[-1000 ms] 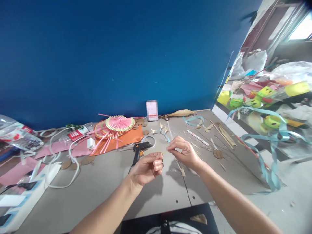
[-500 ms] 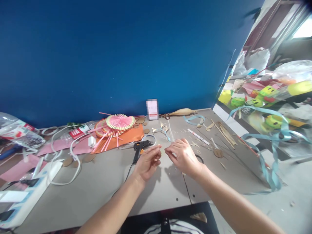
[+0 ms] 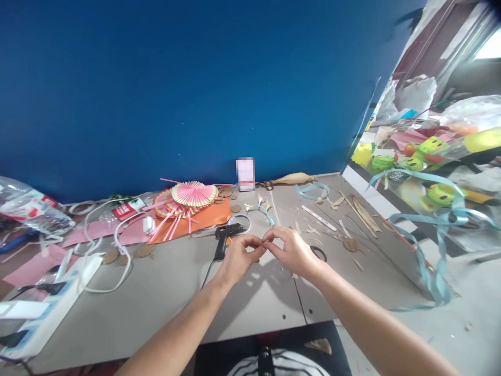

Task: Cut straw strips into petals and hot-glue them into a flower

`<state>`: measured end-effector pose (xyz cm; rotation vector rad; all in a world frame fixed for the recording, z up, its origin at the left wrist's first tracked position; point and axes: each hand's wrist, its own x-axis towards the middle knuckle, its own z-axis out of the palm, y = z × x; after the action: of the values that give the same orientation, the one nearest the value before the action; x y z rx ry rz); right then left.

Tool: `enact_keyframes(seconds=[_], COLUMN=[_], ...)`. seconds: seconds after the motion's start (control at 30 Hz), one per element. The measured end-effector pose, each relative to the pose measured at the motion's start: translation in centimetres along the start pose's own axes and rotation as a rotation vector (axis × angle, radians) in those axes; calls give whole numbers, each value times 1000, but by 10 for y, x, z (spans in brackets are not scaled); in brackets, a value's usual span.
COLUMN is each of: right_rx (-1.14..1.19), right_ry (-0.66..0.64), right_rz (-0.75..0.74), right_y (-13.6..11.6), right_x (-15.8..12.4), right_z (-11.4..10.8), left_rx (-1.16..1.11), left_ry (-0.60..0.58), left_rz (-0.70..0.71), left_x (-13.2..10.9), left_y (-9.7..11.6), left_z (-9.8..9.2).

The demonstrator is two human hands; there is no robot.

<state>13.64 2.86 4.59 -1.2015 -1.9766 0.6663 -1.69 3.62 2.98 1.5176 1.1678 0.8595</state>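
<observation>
Near the black, pistol-shaped glue gun (image 3: 221,245), left fingers (image 3: 249,240) and right fingers (image 3: 277,234) press together.

A craft workspace on a tabletop (image 3: 156,282)
Beyond the left hand (image 3: 245,253), a glue gun (image 3: 221,246) and pleated paper fans (image 3: 193,194); right of the right hand (image 3: 291,250), dried husk strips (image 3: 364,213) and pale blue ribbon (image 3: 456,215).

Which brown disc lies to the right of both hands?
The brown disc near the dry strips; the other visible discs lie left of the right hand.
</observation>
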Motion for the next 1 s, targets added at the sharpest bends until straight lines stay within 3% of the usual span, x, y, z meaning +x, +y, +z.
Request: enact_keyframes(seconds=[0.23, 0.47, 0.67, 0.87, 1.0], right_rx=[-25, 276, 419, 443, 435], right_ry=[33, -48, -49, 4, -20], right_rz=[96, 361, 429, 478, 482], right_y=[-4, 6, 9, 15, 22], right_x=[0, 3, 5, 17, 27], right_z=[4, 7, 9, 11, 7], left_rx=[-84, -90, -23, -104, -153], left_ry=[45, 20, 29, 163, 184], left_rz=[-75, -63, -8, -17, 30], left_x=[2, -1, 1, 14, 23], left_y=[2, -2, -4, -8, -7], left_z=[3, 1, 1, 6, 9])
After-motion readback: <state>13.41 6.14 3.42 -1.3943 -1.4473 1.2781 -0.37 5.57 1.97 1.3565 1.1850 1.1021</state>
